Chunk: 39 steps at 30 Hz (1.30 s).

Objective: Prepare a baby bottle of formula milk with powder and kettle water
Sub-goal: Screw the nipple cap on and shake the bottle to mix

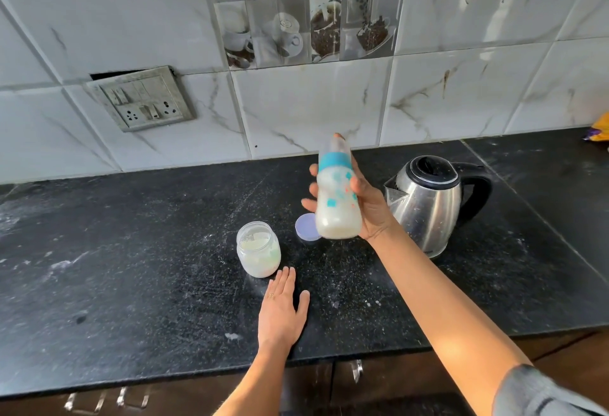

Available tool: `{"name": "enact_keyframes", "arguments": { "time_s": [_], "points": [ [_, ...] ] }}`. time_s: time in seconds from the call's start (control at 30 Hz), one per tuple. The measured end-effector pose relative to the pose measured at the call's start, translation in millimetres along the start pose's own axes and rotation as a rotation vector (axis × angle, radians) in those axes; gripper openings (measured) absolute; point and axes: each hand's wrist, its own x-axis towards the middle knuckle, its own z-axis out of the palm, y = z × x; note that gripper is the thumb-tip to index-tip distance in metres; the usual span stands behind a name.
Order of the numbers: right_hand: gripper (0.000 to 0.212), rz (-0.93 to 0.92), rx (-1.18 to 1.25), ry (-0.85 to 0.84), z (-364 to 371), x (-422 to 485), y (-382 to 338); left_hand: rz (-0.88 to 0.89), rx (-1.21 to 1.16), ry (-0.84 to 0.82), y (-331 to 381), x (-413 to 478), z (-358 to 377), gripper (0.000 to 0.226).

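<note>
Just beyond the fingertips of the left hand (283,308) the way is blocked by the open jar (258,249); wide counter (131,267) is left on the little-finger side. The right hand (372,211), wrapped round the bottle (336,204), is hemmed in by the kettle (428,204) opposite its fingertips; a lid (304,226) lies below them.

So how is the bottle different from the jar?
The bottle is up in the air, gripped by the right hand; the jar stands on the counter. The bottle is tall and slim; the jar is short and wide. The bottle has its blue-ringed top on; the jar is open. Both are see-through with something white inside.
</note>
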Motion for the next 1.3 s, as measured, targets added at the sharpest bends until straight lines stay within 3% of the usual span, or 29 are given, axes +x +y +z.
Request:
{"name": "enact_keyframes", "arguments": {
  "time_s": [0.07, 0.17, 0.3, 0.4, 0.5, 0.63, 0.73, 0.87, 0.93, 1.07, 1.17, 1.3],
  "points": [
    [0.09, -0.008, -0.027, -0.038, 2.8, 0.3, 0.3, -0.003, -0.006, 0.008, 0.3, 0.5, -0.9, 0.061],
    [0.087, -0.028, -0.001, 0.077, 0.9, 1.8, -0.3, 0.004, -0.002, -0.004, -0.1, 0.9, 0.4, 0.062],
    [0.087, -0.008, -0.091, -0.007, 1.1, 1.5, -2.4, -0.002, -0.008, 0.002, 0.1, 1.0, -0.5, 0.062],
    [0.08, -0.026, -0.066, 0.089, -1.4, 2.8, -0.7, 0.002, 0.002, -0.009, 0.0, 1.0, 0.7, 0.062],
    [0.087, 0.0, -0.082, -0.013, -0.4, 3.4, -1.5, -0.002, -0.001, -0.008, 0.2, 1.4, -0.5, 0.062],
    [0.089, -0.007, -0.069, 0.104, -4.8, 2.6, 1.3, -0.003, 0.005, -0.007, 0.0, 0.5, 0.3, 0.062],
    [0.088, 0.01, -0.089, -0.006, -2.7, 2.7, 0.1, 0.001, 0.003, 0.0, -0.1, 1.1, -0.7, 0.062],
    [0.087, 0.005, -0.046, 0.102, -3.8, 3.0, 0.2, 0.005, 0.006, -0.007, -0.1, 0.2, 0.1, 0.062],
    [0.087, 0.014, -0.082, 0.002, -0.6, 2.1, -2.4, 0.004, 0.008, -0.001, 0.4, 0.0, -0.9, 0.062],
    [0.088, -0.011, -0.066, 0.071, -0.8, 2.5, -6.8, 0.014, 0.012, -0.007, 0.0, 1.2, -0.5, 0.062],
    [0.091, 0.007, -0.111, -0.03, 1.5, 2.5, -8.4, 0.004, 0.002, -0.005, 0.5, 0.8, -1.4, 0.062],
    [0.091, -0.03, -0.069, 0.108, 0.4, 4.7, -6.1, 0.011, 0.017, -0.011, 0.4, 0.8, -1.4, 0.062]
  ]
}}
